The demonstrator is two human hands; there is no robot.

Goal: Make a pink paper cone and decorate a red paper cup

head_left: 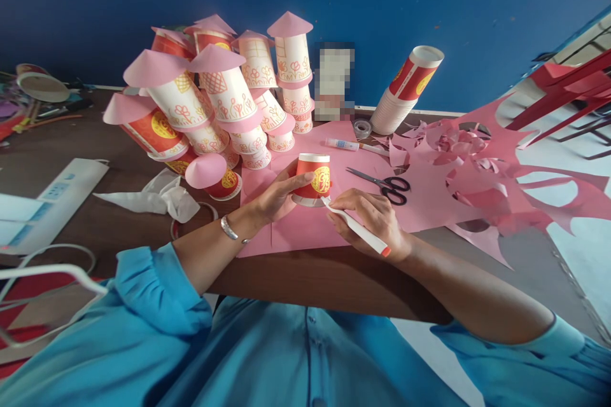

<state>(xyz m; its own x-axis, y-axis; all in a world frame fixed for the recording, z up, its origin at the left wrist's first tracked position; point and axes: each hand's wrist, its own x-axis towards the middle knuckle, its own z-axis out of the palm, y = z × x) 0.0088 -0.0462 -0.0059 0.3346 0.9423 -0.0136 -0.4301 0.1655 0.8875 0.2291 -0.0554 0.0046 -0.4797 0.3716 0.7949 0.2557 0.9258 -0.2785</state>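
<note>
My left hand point(280, 194) is wrapped round a red paper cup point(310, 172) with a yellow emblem, turned upside down above pink paper point(305, 232). In my right hand point(370, 216) is a white marker with an orange end point(363, 235), its tip at the cup's lower rim. Black-handled scissors point(384, 186) lie just beyond my right hand. Behind them rest a glue stick point(342, 144) and a roll of clear tape point(363, 128). To the left stand several paper-cup towers point(229, 98) with pink cone roofs and drawn flowers.
A tall stack of paper cups point(405, 90) leans near the blue wall point(382, 6). Cut pink paper scraps point(501, 172) spread over the right side. On the left lie crumpled white tissue point(167, 194), a white box point(57, 203) and a cable point(52, 270). Red chairs point(548, 95) stand at far right.
</note>
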